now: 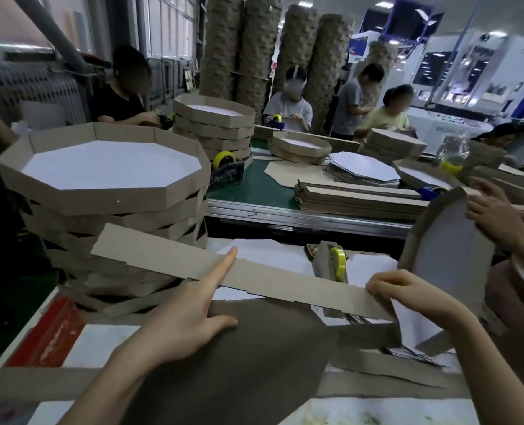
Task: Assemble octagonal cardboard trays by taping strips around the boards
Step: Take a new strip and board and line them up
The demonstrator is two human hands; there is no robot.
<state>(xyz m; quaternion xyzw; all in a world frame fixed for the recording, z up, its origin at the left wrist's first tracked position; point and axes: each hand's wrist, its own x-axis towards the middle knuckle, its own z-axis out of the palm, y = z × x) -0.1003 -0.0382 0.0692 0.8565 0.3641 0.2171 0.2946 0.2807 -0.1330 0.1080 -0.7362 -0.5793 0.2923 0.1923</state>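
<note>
Strip [269, 279] pinched by right hand [407, 292]; tray stack [107, 191] left, tape dispenser [331, 260] behind.

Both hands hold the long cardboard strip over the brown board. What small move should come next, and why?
Probably bring the strip down against the far edge of the brown board and line its right end with a corner. The right hand pinches that end, the left hand lays its index finger straight on the strip, and no tape joins them yet; the tape dispenser stands behind.
</note>
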